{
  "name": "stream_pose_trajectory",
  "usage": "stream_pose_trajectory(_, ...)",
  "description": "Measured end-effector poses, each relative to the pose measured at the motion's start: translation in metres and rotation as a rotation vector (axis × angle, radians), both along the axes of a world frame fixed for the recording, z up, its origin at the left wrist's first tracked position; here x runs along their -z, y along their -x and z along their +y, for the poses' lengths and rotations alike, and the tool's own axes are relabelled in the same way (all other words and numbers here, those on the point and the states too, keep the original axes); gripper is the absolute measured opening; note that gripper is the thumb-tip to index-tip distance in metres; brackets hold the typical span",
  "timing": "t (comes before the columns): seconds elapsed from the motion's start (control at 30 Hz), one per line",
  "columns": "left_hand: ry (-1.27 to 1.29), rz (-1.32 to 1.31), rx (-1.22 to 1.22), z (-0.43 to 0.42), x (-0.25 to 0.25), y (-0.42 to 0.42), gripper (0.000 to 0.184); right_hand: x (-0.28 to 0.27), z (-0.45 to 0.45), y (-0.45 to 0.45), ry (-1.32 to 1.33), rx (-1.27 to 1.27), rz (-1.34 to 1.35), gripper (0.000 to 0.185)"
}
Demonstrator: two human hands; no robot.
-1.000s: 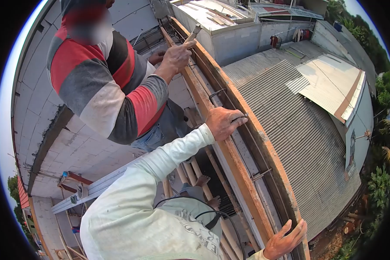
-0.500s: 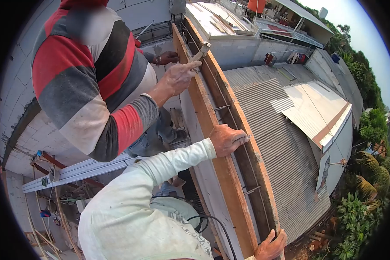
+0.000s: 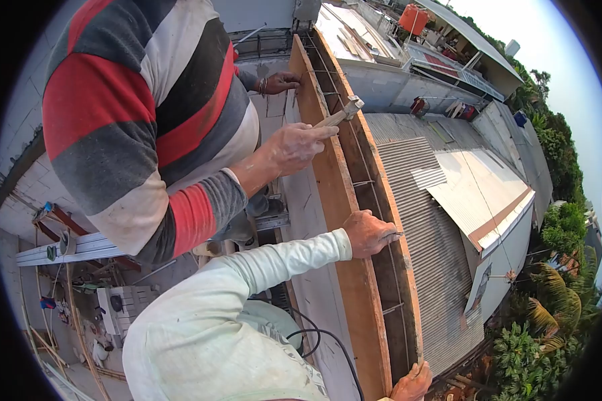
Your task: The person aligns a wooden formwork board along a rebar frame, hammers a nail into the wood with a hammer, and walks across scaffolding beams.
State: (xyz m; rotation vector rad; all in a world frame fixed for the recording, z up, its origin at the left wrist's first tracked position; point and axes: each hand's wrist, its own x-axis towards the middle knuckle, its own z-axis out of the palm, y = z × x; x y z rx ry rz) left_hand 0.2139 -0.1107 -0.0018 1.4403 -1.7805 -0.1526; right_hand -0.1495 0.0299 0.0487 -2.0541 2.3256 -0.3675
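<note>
Your left hand (image 3: 371, 234) pinches small dark piece (image 3: 398, 233), too small to identify, at top edge of outer board (image 3: 409, 287). Your right hand (image 3: 411, 382) touches board's near end; cannot tell if gripping. Long axis runs from right hand past left, away from you. Edge orange-brown, inner face darker, stained. Beyond, co-worker's hand (image 3: 294, 148) holds hammer (image 3: 344, 113).

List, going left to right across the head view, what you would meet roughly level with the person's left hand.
Left end of the pale bars → striped sleeve → left hand → corrugated roof → pale wall → greenery.
</note>
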Motion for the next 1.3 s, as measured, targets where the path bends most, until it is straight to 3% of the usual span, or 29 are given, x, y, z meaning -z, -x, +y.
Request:
stream_pose_trajectory(0.17, 0.033, -0.005, 0.007, -0.002, 0.006, 0.000, 0.017, 0.017, 0.000, 0.010, 0.128, -0.056, 0.087, 0.035)
stream_pose_trajectory(0.27, 0.042, -0.026, 0.003, -0.002, 0.007, 0.000, 0.017, 0.007, -0.005, -0.006, -0.077, 0.079, 0.174, 0.037)
stream_pose_trajectory(0.37, 0.046, -0.038, -0.002, -0.003, 0.009, 0.000, 0.017, 0.018, -0.005, 0.003, 0.031, 0.008, 0.189, 0.036)
stream_pose_trajectory(1.3, 0.054, -0.047, -0.005, -0.003, -0.001, -0.001, 0.021, 0.038, -0.007, 0.021, 0.093, 0.024, 0.164, 0.031)
